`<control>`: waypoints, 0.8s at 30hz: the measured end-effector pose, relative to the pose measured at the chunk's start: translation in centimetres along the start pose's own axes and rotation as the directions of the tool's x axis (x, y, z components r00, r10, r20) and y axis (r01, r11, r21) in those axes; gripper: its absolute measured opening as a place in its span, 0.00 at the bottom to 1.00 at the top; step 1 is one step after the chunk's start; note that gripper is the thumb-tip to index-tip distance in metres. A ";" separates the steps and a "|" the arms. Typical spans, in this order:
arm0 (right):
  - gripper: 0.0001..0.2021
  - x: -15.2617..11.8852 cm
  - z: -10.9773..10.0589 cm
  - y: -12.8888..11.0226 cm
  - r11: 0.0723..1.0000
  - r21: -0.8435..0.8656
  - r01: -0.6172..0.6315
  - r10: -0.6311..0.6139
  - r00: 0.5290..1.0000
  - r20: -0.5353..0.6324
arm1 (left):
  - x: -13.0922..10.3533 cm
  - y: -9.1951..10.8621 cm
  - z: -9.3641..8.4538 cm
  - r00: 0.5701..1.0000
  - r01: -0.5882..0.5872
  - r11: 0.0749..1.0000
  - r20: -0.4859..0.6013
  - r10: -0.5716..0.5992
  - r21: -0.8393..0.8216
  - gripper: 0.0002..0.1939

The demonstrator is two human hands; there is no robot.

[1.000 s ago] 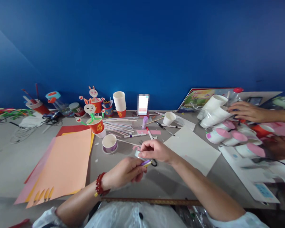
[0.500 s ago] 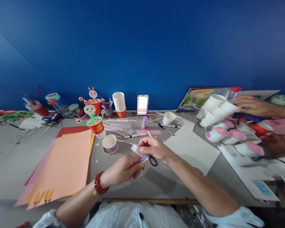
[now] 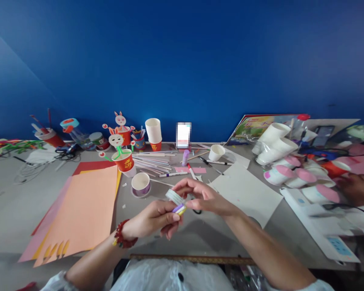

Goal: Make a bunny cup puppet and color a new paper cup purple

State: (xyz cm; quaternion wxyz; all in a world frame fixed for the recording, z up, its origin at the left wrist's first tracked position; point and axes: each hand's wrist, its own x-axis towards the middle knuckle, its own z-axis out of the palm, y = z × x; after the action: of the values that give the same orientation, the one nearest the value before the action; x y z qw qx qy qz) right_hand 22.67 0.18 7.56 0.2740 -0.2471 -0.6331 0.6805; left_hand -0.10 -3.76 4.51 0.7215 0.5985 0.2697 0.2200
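My left hand (image 3: 157,218) is closed around a small bundle of purple, white and yellow strips (image 3: 178,209). A pale, ribbed, translucent piece (image 3: 174,196) stands just above the bundle; whether the two are joined I cannot tell. Over that piece arches my right hand (image 3: 202,196), fingers apart, its fingertips close to the piece and the bundle's end. Partly hidden beneath it is a black scissors handle (image 3: 197,211). Left of my hands a white paper cup (image 3: 140,182) stands inside a purple ring or second cup.
Coloured paper sheets (image 3: 87,202) lie at left, white paper (image 3: 248,190) at right. Behind are rabbit-decorated red cups (image 3: 123,162), paper straws (image 3: 153,165), a glue stick (image 3: 185,157) and stacked cups (image 3: 153,131). At right are a power strip (image 3: 321,230) and another person's hand (image 3: 359,188).
My right fingers have spread from a pinch on the pale piece. The strips have turned slightly in my left hand. The other person's upper hand has left the cups at right.
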 end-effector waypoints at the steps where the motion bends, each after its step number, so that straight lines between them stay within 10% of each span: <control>1: 0.25 -0.2 -0.1 0.2 0.999 0.001 0.038 -0.038 0.999 0.006 | 0.0 0.0 -0.1 1.000 -0.006 0.999 0.014 0.007 -0.048 0.21; 24: 0.05 -2.5 2.6 0.9 0.686 -0.725 0.061 -0.379 0.881 -0.284 | -0.4 -0.8 -0.9 0.992 -0.118 0.942 -0.006 0.122 -0.314 0.17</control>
State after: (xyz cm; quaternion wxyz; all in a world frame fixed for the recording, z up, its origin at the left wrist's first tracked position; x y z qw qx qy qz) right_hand 22.66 -3.41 6.87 0.3687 -0.3895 -0.7949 0.2837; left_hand -0.98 -3.48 3.68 0.7945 0.4932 0.1895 0.2994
